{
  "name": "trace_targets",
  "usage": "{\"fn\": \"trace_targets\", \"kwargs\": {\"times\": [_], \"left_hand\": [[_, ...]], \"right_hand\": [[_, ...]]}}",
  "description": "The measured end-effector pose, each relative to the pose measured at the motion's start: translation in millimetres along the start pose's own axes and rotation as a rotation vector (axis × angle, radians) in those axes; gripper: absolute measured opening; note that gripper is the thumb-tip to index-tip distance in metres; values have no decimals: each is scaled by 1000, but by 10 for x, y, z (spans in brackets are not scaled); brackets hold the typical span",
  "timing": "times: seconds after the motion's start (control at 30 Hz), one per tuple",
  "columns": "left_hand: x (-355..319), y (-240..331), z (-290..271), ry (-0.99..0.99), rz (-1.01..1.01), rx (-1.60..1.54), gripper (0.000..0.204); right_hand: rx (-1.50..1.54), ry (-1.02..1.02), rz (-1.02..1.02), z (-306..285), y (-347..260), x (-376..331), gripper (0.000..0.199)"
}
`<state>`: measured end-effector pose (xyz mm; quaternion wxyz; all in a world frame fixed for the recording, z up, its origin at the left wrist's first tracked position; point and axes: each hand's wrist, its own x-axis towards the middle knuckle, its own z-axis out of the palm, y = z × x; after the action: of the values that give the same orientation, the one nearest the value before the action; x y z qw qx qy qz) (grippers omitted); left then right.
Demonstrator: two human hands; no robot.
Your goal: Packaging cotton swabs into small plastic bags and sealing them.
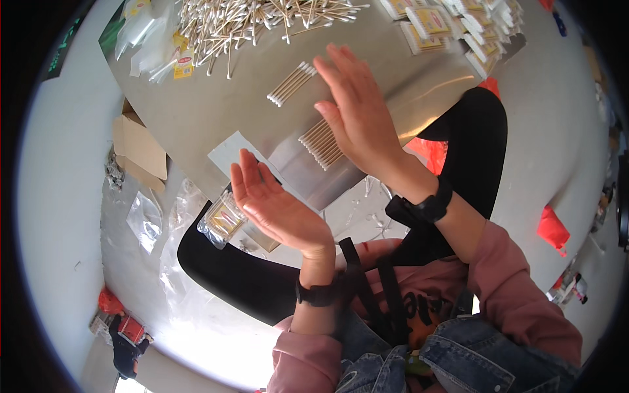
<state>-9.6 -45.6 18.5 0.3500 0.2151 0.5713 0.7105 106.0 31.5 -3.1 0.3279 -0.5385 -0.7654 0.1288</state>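
Wide row of cotton swabs (320,145): lies flat on the metal table (190,121), near the table's near edge, sticks side by side, white tips lined up; taken as reference for all places. Its right end is partly hidden by the right hand (357,111), which is above and right of the row, slightly blurred, digits extended, thumb spread away from the fingers; contact with the swabs: cannot tell. Left hand (278,209): left of the row and nearer the body, palm showing, digits extended and slightly apart, over a pale flat sheet (228,149); contact with the sheet: cannot tell. Both wrists wear dark bands. Narrow row of swabs (291,84): beyond the wide row and a little left, also laid parallel, its upper right end appearing just beside the right fingertips. Clear-wrapped swab pack (223,219) with yellow label: left of the row and nearer the body, beside the left hand. Loose swab heap (236,23): well beyond the row, sticks crossing at many angles. Swab packs (429,23): beyond the row to the right, piled, at least 2 with yellow labels. Clear bags (151,39): beyond the row, far left. Cardboard box (139,145): well left of the row, off the table.
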Motion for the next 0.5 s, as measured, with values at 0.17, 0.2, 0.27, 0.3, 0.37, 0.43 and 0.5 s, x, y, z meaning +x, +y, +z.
{"fn": "trace_targets", "kwargs": {"times": [0.17, 0.2, 0.27, 0.3, 0.37, 0.43, 0.5], "left_hand": [[-72, 94, -219, 56, -26, 77, 57], [-75, 85, -269, 65, -25, 72, 57], [-87, 47, -368, 36, -12, 65, 54], [-90, 44, -365, 43, -16, 59, 54], [-84, 18, -311, 62, -18, 30, 54], [-69, 19, -270, 64, -17, 5, 53], [-62, -3, -252, 65, -10, -20, 53]], "right_hand": [[-182, -79, -91, 215, 3, -20, 49], [-221, -96, -136, 235, -11, -10, 49], [-241, -90, -170, 270, -26, 14, 49], [-262, -83, -193, 286, -20, 12, 49], [-255, -90, -220, 304, 5, 14, 50], [-249, -95, -247, 302, 19, 15, 52], [-168, -78, -220, 305, 18, 17, 46]]}}
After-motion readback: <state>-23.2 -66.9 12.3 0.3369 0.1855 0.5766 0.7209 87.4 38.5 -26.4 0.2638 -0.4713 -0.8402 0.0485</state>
